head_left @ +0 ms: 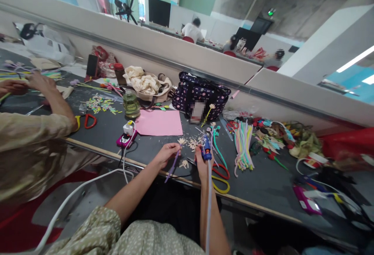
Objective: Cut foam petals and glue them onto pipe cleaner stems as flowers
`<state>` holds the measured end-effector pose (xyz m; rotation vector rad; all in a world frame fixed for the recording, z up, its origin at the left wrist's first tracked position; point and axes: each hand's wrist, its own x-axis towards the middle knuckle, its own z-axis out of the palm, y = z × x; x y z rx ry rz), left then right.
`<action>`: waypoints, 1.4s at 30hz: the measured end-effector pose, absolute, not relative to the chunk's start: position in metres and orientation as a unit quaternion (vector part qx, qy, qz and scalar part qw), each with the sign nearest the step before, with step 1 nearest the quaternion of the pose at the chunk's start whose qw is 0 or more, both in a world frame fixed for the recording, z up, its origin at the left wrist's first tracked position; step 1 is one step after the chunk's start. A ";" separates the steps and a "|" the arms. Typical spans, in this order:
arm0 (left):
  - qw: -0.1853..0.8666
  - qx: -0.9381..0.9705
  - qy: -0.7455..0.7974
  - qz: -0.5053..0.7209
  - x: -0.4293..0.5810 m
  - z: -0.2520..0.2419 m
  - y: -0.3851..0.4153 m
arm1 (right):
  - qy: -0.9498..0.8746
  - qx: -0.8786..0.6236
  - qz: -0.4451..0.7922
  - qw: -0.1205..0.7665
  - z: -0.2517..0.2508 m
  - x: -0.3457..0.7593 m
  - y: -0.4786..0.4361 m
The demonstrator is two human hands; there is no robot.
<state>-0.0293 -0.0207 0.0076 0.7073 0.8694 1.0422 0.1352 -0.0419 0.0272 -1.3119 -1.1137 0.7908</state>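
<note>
My left hand (pixel 167 154) pinches a small flower with a purple stem (pixel 173 168); its cream petals (pixel 181 141) stick out past my fingertips. In my right hand (pixel 202 165) is a blue hot glue gun (pixel 206 148), its nozzle pointing away from me and a pale cord or long stick trailing back along my forearm. Between and beyond my hands lie loose cream petal pieces (pixel 193 143), with a few more (pixel 184 164) close to the table edge. Scissors with red and yellow handles (pixel 221 184) rest beside my right wrist, partly hidden by it.
Pink paper (pixel 160 122) lies ahead, near a green bottle (pixel 131 105) and a dark patterned bag (pixel 201 93). A purple power strip (pixel 126 139) sits left. Pastel fuzzy stems (pixel 243 144) are bundled on the right. At far left, a co-worker's arm (pixel 55 99) reaches over the table.
</note>
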 end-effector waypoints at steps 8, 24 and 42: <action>0.757 0.269 0.359 0.474 -0.029 0.005 -0.017 | -0.490 -0.535 0.415 0.549 0.020 0.128 -0.059; 0.820 0.194 0.308 0.442 -0.022 0.010 -0.020 | -0.343 -0.557 0.460 0.600 0.026 0.107 -0.059; 0.768 0.310 0.338 0.447 -0.017 0.011 -0.026 | -0.373 -0.567 0.383 0.626 0.010 0.100 -0.046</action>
